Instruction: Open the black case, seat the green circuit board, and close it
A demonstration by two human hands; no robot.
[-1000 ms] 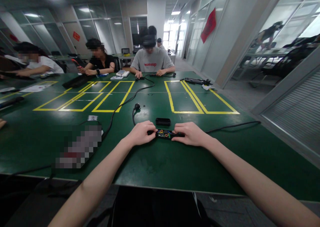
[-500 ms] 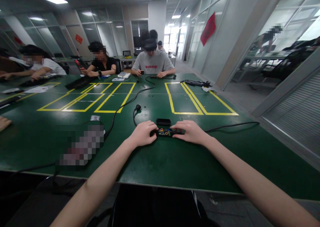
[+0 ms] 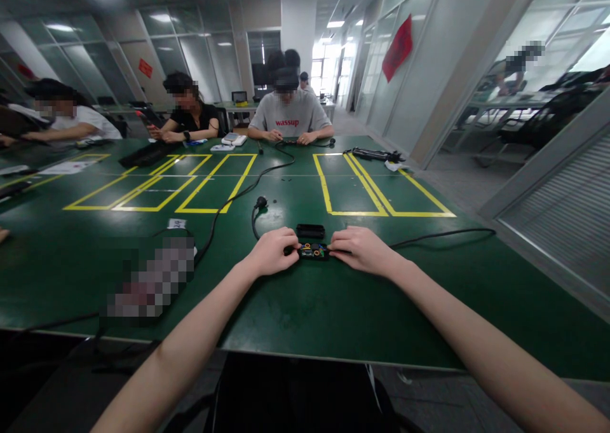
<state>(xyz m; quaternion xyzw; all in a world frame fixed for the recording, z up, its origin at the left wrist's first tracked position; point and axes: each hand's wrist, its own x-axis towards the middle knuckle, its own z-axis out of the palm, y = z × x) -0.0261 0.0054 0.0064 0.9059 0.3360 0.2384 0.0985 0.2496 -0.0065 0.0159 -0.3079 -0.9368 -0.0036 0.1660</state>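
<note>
An opened black power adapter (image 3: 313, 251) lies on the green table in front of me, its circuit board with yellow-ringed coils and coloured wires exposed. My left hand (image 3: 272, 252) grips its left end with thumb and fingers closed. At the other end, my right hand (image 3: 361, 250) pinches the adapter's right edge, where the wires come in; the fingertips partly hide the spot. Just behind the adapter rests its separate black cover (image 3: 311, 231), hollow side visible. A black plug (image 3: 260, 202) on a short cord lies beyond my left hand, and a black cable (image 3: 443, 233) runs out to the right.
Yellow tape rectangles (image 3: 350, 214) mark the green table (image 3: 286, 318). A blurred-out object (image 3: 152, 280) with a cable lies on the left. Black folded gear (image 3: 374, 155) sits at the far right. Across the table a person in a grey shirt (image 3: 291, 115) works; other people sit on the left.
My right hand's fingers have drawn closer together at the adapter's right end. The left hand stays on the left end. The view has shifted slightly.
</note>
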